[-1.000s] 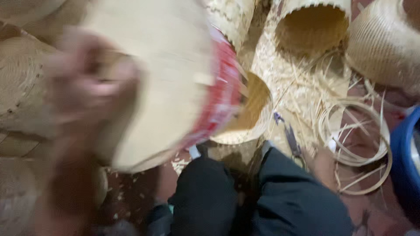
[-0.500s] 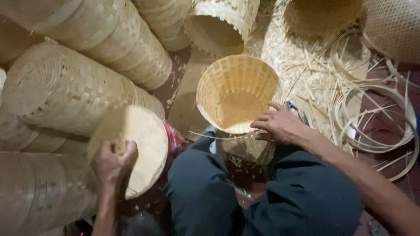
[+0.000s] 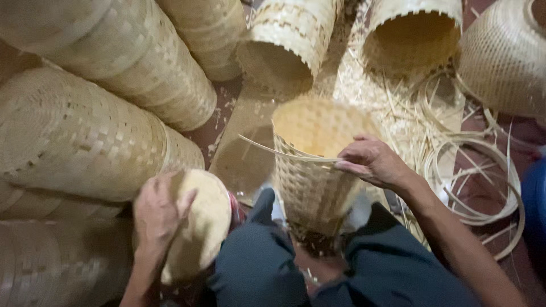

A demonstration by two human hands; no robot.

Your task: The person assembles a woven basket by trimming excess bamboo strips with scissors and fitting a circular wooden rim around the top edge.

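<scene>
An unfinished woven bamboo basket (image 3: 314, 176) stands upright between my knees, its mouth facing up. My right hand (image 3: 372, 162) grips its near rim, pinching a thin loose bamboo strip (image 3: 273, 149) that runs left along the rim. My left hand (image 3: 156, 213) lies flat on the pale woven bottom of a finished basket with a red rim band (image 3: 206, 224), which lies on its side at my left knee.
Stacks of finished woven baskets (image 3: 102, 131) lie on their side at the left. More baskets (image 3: 412, 34) sit at the back. Coiled bamboo hoops (image 3: 483, 170) and loose shavings lie at the right. A blue object (image 3: 534, 199) is at the right edge.
The red-rimmed basket went from raised in front of the camera down to my left side. The open basket has turned from tilted toward me to upright, and my right hand has taken its rim.
</scene>
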